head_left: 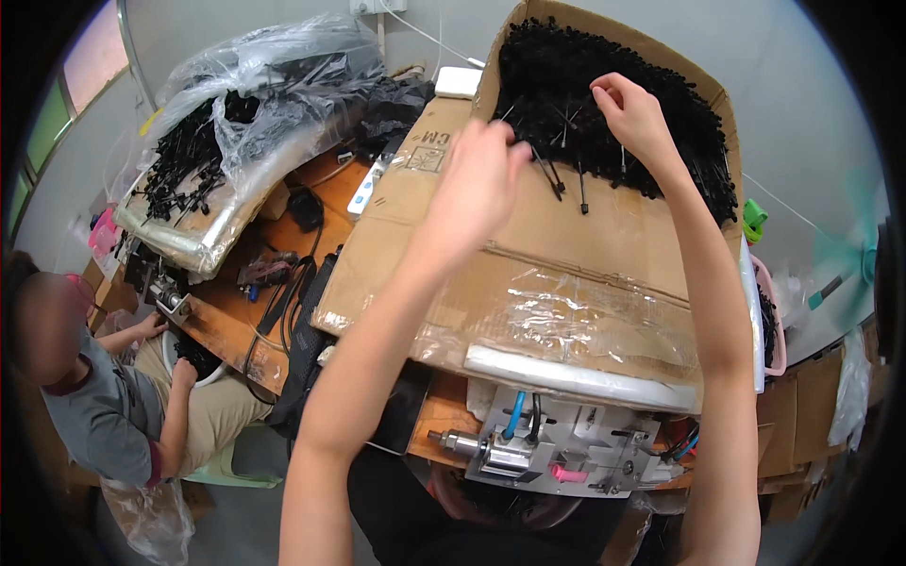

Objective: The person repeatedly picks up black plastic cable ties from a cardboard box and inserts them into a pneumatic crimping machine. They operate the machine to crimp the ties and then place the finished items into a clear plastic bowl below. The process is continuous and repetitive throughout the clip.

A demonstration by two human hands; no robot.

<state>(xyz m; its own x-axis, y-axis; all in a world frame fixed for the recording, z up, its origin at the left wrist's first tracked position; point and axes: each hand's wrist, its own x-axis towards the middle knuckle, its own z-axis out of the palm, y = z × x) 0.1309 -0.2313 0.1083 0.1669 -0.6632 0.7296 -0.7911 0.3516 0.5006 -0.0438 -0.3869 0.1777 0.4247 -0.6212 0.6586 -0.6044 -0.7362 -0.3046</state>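
A large open cardboard box [604, 245] is heaped at its far end with thin black stick-like parts [566, 71] that have small knobbed ends. Several loose sticks lie on the bare cardboard at the near edge of the heap. My left hand [477, 174] is over the box at the left edge of the heap, its fingers smeared by motion. My right hand [634, 115] hangs above the middle of the heap, fingers curled in and thumb close to the index finger. Whatever may be between those fingertips is too small to make out.
Below the box sits a metal machine fixture [566, 448] with blue and black hoses. Another heap under clear plastic [274, 85] stands at left, near a power strip [363, 193] and cables. A seated person [113, 396] works over a white bucket at lower left. A fan [864, 250] is at right.
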